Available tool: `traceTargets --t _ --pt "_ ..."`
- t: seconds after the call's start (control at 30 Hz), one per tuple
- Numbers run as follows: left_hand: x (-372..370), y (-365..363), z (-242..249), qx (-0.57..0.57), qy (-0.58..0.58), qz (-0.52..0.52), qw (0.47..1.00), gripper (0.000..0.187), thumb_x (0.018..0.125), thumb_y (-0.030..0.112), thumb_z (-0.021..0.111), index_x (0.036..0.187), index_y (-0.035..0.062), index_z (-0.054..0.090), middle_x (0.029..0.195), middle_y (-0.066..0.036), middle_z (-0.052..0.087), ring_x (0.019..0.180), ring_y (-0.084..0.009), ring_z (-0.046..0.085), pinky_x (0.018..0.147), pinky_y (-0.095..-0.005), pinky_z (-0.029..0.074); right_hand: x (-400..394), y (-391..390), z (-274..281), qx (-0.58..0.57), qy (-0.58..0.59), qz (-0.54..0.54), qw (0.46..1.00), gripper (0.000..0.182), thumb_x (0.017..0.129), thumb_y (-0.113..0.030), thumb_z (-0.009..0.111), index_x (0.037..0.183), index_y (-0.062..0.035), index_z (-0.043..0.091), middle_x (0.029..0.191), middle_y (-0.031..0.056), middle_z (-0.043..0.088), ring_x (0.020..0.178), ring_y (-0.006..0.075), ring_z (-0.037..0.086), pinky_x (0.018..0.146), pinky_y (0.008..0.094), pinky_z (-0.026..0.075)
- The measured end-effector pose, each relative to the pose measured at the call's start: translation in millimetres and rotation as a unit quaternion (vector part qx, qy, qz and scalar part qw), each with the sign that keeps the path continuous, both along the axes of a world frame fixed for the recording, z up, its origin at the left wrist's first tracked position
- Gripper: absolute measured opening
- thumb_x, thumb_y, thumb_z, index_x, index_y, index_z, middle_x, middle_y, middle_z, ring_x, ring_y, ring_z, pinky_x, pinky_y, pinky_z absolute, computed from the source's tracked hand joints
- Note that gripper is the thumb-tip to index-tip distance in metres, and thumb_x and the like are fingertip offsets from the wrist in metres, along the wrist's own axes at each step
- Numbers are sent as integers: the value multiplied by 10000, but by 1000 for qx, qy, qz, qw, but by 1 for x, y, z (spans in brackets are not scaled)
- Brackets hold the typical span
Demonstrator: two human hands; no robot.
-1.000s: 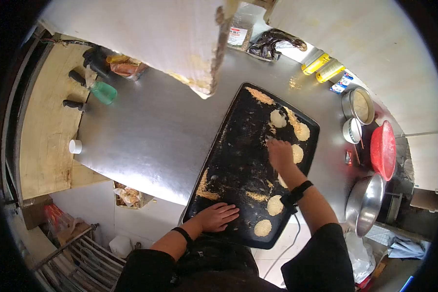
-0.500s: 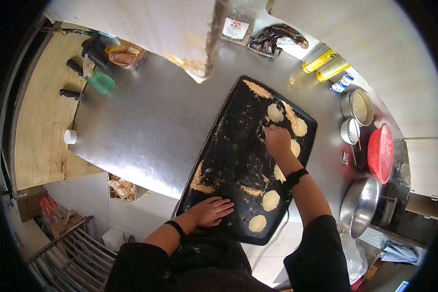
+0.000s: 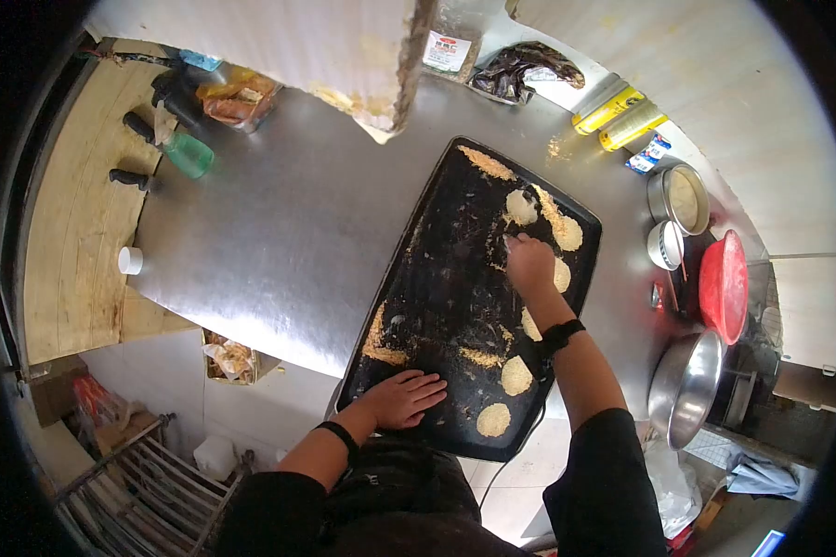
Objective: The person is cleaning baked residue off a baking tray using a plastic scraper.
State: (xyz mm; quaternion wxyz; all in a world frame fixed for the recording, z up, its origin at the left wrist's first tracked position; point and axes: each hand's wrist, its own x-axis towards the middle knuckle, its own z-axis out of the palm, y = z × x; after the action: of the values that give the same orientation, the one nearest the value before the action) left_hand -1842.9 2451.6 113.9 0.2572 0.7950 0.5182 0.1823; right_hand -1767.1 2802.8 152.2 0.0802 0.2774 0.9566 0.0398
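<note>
A black baking tray [image 3: 446,288] lies at an angle on the steel counter, strewn with golden crumbs. Several round breaded patties [image 3: 515,375] sit along its right side, from the near corner up to the far end. My left hand [image 3: 401,397] rests flat with fingers spread on the tray's near left corner. My right hand [image 3: 528,261] reaches over the tray's far half, fingers curled down among the crumbs just below a pale patty [image 3: 520,207]. Whether it holds anything I cannot tell.
A red lid [image 3: 724,286], a steel bowl [image 3: 683,388] and two small pots [image 3: 676,197] stand to the right. Yellow cans [image 3: 620,118] lie at the back. A green bottle [image 3: 188,154], dark-handled tools and a white cup [image 3: 130,261] sit left by a wooden board.
My right hand has moved up the tray toward the far patties. The left hand stays flat on the near corner. The view has shifted slightly.
</note>
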Motion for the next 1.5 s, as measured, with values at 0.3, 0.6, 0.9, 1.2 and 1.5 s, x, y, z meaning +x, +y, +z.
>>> traceTargets --t 0.3,0.6,0.9,1.2,1.5 --pt "1 0 -1 -9 17 -5 1000 618 872 283 619 1438 152 408 1501 -50 382 1373 -232 365 1132 -432 310 8 -19 -9 33 61 22 997 244 863 -130 553 1075 -51 645 935 73 626 887 258 631 769 407 507" --pt "-5 -10 7 -21 50 -17 998 563 904 291 596 1426 165 427 1500 -41 387 1373 -226 368 1120 -428 321 17 -13 13 -44 123 -29 991 152 828 -70 575 977 -57 602 873 127 610 793 291 648 695 432 513" --pt "-28 68 27 55 41 53 996 442 851 231 651 1251 70 555 1255 -113 551 1182 -290 518 1022 -454 383 35 7 22 28 155 8 988 189 824 -96 601 1012 -107 619 878 69 624 858 256 634 724 390 510" --pt "-73 167 -9 60 107 230 965 575 865 311 619 1353 56 453 1382 -142 423 1314 -327 384 1086 -462 335 22 31 -8 25 24 55 998 207 818 -143 594 1019 -99 617 926 73 627 901 221 625 721 371 503" --pt "-74 167 -10 51 149 198 968 611 883 383 575 1372 38 456 1423 -124 425 1339 -284 363 1117 -442 287 -28 90 -23 91 89 29 991 140 794 -122 597 931 -102 576 872 75 599 872 247 628 722 379 514"
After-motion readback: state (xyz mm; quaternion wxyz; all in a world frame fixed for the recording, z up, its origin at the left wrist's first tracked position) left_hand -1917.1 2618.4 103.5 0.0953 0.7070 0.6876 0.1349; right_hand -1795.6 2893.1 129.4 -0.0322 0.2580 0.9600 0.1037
